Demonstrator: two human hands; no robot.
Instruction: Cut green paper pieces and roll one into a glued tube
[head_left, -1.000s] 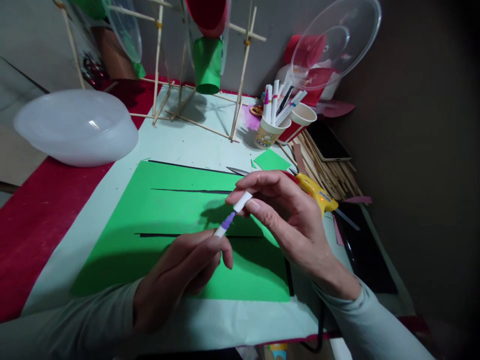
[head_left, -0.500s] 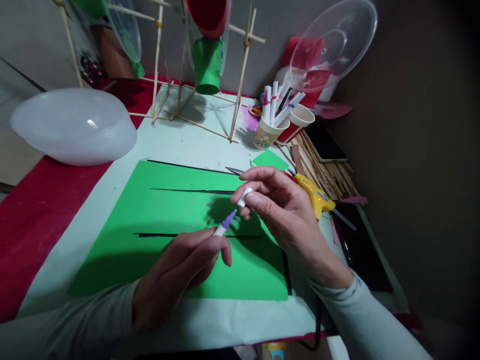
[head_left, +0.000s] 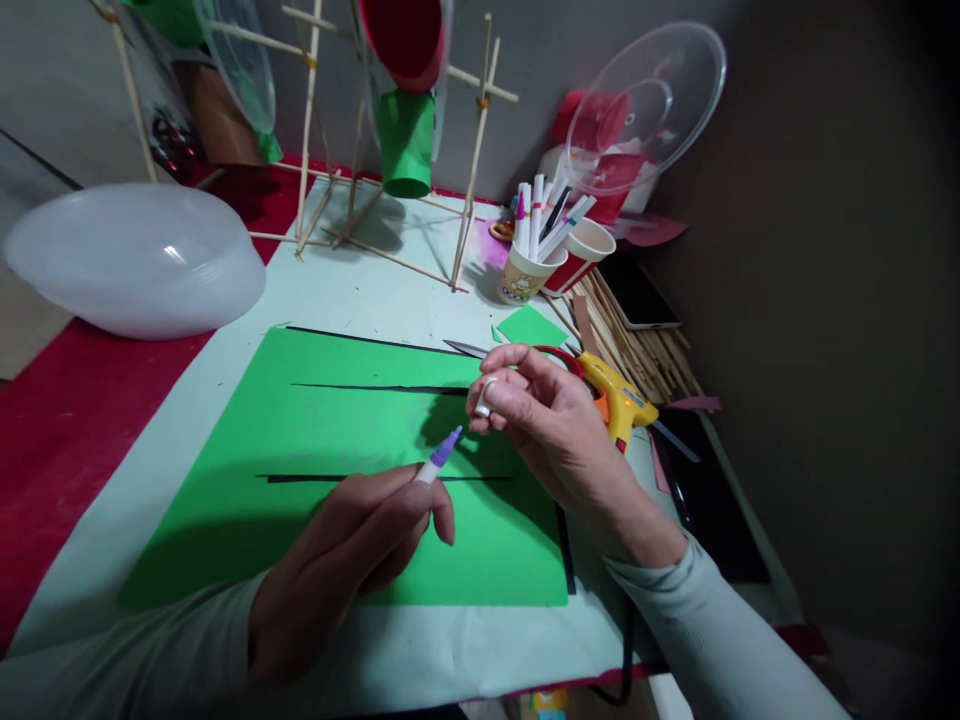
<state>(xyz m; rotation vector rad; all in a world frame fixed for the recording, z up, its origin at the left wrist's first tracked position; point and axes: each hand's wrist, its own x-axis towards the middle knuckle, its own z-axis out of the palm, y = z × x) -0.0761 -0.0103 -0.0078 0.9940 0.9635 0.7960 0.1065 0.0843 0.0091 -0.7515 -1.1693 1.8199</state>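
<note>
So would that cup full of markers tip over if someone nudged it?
Probably fairly easily: the cup looks like thin paper, so light, and the markers stick out well above its rim and lean sideways. The red cup touching it may steady that side.

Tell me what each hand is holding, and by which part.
The left hand pinches a purple marker by its barrel, just behind the tip. The right hand grips the marker's white cap between its fingertips.

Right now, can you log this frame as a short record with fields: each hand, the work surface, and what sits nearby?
left hand: holds uncapped purple marker, tip pointing up and away
right hand: pinches white marker cap, apart from the tip
surface: green paper sheet with long slits, under both hands
nearby right: yellow glue gun, paper cup of markers
nearby left: upturned clear plastic bowl
behind: wooden stick frame
</note>
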